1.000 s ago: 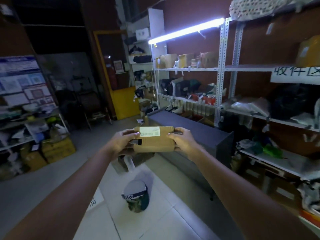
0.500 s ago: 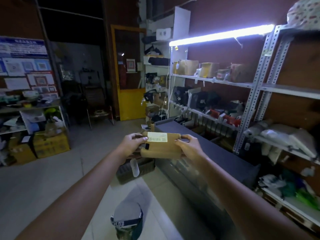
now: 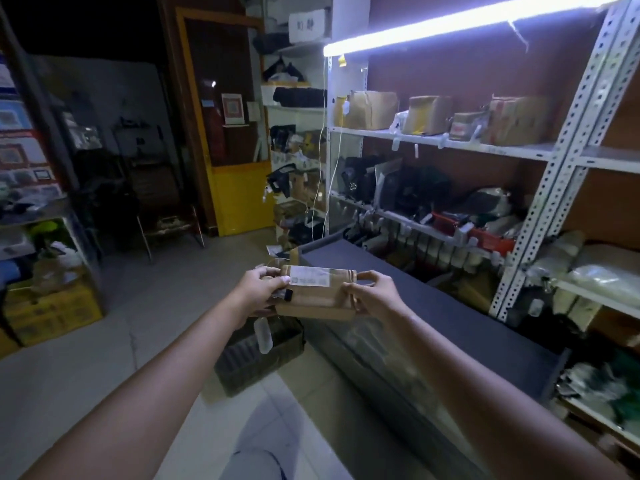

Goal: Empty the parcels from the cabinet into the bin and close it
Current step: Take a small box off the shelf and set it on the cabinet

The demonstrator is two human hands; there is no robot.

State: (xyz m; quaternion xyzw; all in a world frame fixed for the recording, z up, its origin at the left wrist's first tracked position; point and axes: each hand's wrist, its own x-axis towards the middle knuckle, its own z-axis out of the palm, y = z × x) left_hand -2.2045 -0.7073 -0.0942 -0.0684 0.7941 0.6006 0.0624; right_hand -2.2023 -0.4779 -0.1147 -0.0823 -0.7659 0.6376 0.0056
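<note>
The left hand (image 3: pixel 259 289) has its grip closed on the left end of a flat cardboard parcel (image 3: pixel 315 299), with the thumb beside the white label. The right hand (image 3: pixel 375 294) grasps the right end. The parcel is held level in the air, above a dark ribbed crate (image 3: pixel 249 362) on the tiled floor and just left of a long dark cabinet (image 3: pixel 450 317). Yellow boxes (image 3: pixel 52 310) stand far left and a yellow door (image 3: pixel 239 199) behind. Metal shelves (image 3: pixel 561 174) with packages stand at right, under a tube lamp (image 3: pixel 450 22). Both forearms are stretched forward.
</note>
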